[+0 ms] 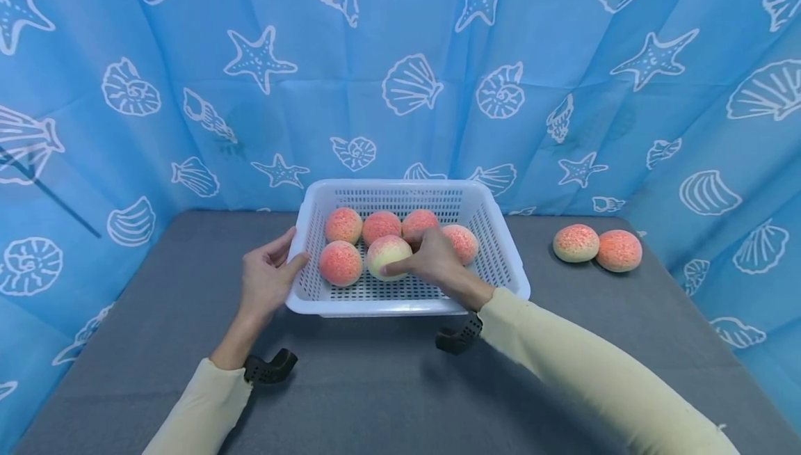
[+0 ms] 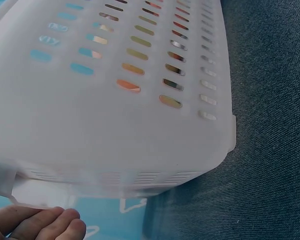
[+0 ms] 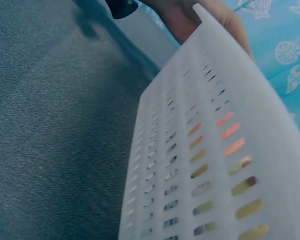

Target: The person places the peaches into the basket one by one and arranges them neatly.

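A white slotted basket (image 1: 500,260) stands mid-table and holds several pink-orange peaches (image 1: 341,262). My right hand (image 1: 409,264) reaches inside it, its fingers and thumb curled round a paler peach (image 1: 384,252) in the front row. Outside the basket's left wall sits my left hand (image 1: 289,252), fingers relaxed and thumb touching the rim. In the left wrist view the basket's wall (image 2: 115,115) fills the frame, with my left fingertips (image 2: 50,224) just under its rim. The right wrist view shows only the basket's outer wall (image 3: 200,165) and the grey table (image 3: 55,125).
Two more peaches (image 1: 576,243) (image 1: 619,250) lie side by side on the grey table (image 1: 375,385) at the right rear. A blue curtain with shell prints (image 1: 400,58) closes in the back and both sides.
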Action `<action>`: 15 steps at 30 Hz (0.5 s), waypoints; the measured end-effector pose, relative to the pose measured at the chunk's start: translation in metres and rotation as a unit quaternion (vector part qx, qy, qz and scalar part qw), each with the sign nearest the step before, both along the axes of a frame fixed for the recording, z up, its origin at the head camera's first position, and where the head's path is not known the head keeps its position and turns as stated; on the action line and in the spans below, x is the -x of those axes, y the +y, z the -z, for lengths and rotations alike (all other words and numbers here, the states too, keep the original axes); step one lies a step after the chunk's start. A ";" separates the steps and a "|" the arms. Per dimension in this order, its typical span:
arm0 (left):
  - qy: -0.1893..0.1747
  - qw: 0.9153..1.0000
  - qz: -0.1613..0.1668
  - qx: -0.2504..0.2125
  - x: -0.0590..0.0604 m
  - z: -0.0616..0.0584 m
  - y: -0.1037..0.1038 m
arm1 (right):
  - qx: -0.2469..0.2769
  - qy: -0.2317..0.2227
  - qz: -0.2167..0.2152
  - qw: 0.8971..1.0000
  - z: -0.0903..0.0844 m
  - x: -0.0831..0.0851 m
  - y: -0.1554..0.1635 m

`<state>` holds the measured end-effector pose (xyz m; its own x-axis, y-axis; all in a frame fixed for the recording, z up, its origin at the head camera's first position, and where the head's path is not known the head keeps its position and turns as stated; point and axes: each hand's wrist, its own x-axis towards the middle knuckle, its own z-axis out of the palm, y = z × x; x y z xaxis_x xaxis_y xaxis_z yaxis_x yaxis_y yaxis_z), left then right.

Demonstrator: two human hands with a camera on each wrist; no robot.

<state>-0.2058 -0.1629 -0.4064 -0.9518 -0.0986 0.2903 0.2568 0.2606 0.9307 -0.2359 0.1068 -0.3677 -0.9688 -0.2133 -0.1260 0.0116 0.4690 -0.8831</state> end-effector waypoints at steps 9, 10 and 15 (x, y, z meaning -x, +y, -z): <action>-0.010 1.000 -0.001 0.006 -0.001 -0.001 -0.002 | -0.060 -0.007 0.004 0.998 0.002 0.004 -0.006; -0.011 1.000 0.000 0.006 -0.001 -0.001 -0.002 | -0.061 -0.006 0.003 0.998 0.002 0.004 -0.007; -0.014 1.000 0.003 0.005 -0.002 -0.001 -0.001 | -0.073 -0.002 0.006 0.997 0.004 0.006 -0.010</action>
